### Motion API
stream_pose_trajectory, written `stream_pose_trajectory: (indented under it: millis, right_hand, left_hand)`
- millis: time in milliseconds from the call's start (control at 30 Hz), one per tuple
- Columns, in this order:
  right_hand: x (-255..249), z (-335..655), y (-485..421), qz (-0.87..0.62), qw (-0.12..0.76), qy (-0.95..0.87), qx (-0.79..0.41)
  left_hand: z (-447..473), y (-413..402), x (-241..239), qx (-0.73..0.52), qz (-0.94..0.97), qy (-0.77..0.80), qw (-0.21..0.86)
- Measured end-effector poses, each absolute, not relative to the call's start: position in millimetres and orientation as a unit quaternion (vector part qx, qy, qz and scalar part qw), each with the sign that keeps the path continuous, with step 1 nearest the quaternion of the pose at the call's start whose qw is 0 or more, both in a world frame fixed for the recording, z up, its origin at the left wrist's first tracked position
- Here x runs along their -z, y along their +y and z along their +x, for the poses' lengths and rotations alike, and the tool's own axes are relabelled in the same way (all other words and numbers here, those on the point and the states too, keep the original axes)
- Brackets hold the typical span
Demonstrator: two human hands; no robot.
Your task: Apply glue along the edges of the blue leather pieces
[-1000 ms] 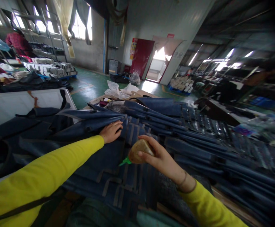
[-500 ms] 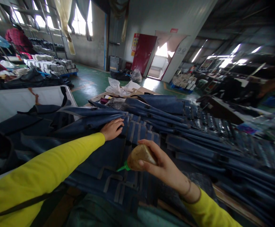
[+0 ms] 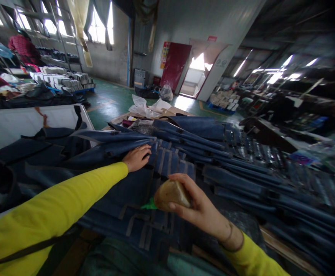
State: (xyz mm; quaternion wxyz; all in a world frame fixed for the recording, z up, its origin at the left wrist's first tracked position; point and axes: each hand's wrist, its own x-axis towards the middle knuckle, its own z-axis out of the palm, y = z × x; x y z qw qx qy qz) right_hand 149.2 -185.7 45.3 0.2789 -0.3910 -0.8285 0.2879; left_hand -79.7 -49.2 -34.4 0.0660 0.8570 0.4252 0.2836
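In my right hand (image 3: 200, 209) is a brownish squeeze bottle (image 3: 171, 195), tipped on its side with its green nozzle (image 3: 149, 204) pointing left. The nozzle is smeared by motion, and I cannot tell if it touches the dark blue panels (image 3: 138, 191) beneath it. These panels have grey edge strips and lie overlapped in layers. Farther up, my left hand (image 3: 137, 158) lies palm down on the blue material, fingers stretched out, next to a folded blue piece (image 3: 112, 147). What the bottle contains is hidden.
Rows of folded blue pieces (image 3: 242, 176) spread to the right. A white panel (image 3: 20, 119) stands at the left. Clear plastic (image 3: 146, 107) lies at the far end. Beyond are stacked white bundles (image 3: 60, 79), a red door (image 3: 175, 63) and a person in a checked top (image 3: 23, 48).
The bottle has shifted very slightly left and down in my right hand, and its nozzle is now blurred. My left hand stays in place.
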Motion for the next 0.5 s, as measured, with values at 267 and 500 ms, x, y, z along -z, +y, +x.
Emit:
stream_pose_trajectory:
  millis: [267, 500]
  right_hand:
    - [-46.1, 148.6, -154.9, -0.399, 0.330, -0.839, -0.165]
    - [-49.1, 151.3, -156.7, -0.379, 0.319, -0.854, -0.162]
  left_hand:
    - [-79.9, -51.1, 32.8, -0.281, 0.855, 0.430, 0.071]
    - [-79.5, -50.9, 31.7, -0.278, 0.853, 0.433, 0.081]
